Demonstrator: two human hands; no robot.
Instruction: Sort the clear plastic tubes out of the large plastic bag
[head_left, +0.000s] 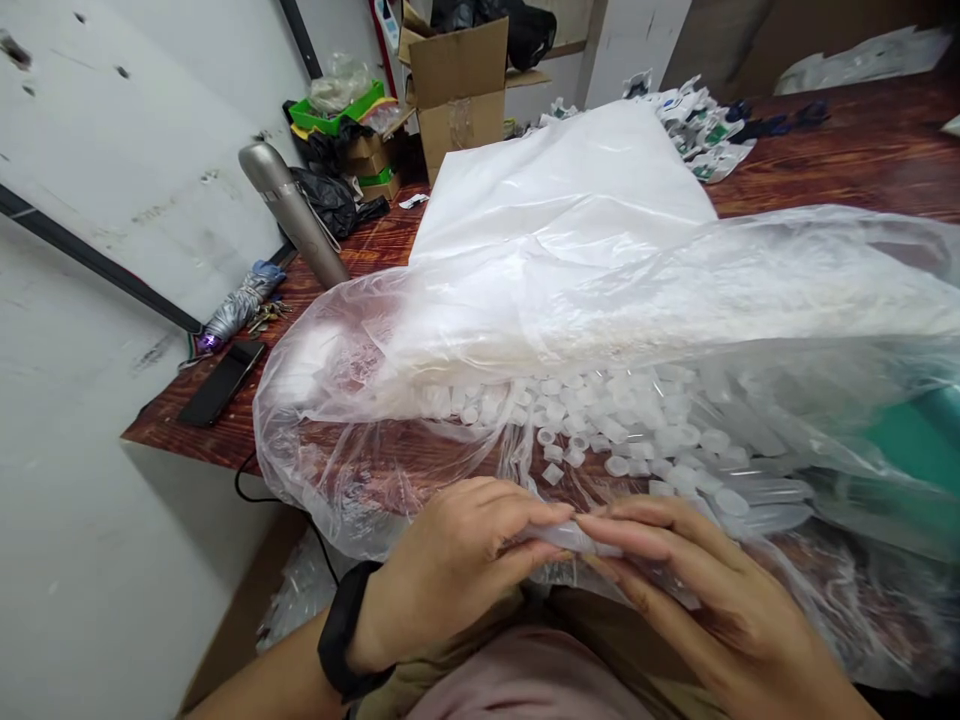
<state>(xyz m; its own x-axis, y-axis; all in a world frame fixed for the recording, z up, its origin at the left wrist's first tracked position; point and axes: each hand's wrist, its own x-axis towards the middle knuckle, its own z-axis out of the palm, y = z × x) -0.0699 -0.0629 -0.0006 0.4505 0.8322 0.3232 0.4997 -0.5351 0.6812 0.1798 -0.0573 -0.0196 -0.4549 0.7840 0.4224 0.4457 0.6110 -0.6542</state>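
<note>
Close to my body at the table's front edge, both hands meet around a small translucent plastic tube (561, 536) lying sideways. My left hand (457, 560) pinches its left part between thumb and fingers. The fingers of my right hand (705, 580) close on its right end, covering part of it, so I cannot tell whether a cap sits there. Just beyond my hands, many small translucent white caps (577, 415) lie in a loose pile on and within a clear plastic bag (330, 510). Longer clear tubes (765, 500) lie to the right of the caps.
A white sheet (555, 190) spreads behind the bag. On the left are a grey flask (292, 215), a phone (221, 382), keys (266, 315) and a folded umbrella (244, 300). A cardboard box (461, 90) and a pile of printed wrappers (705, 130) stand farther back.
</note>
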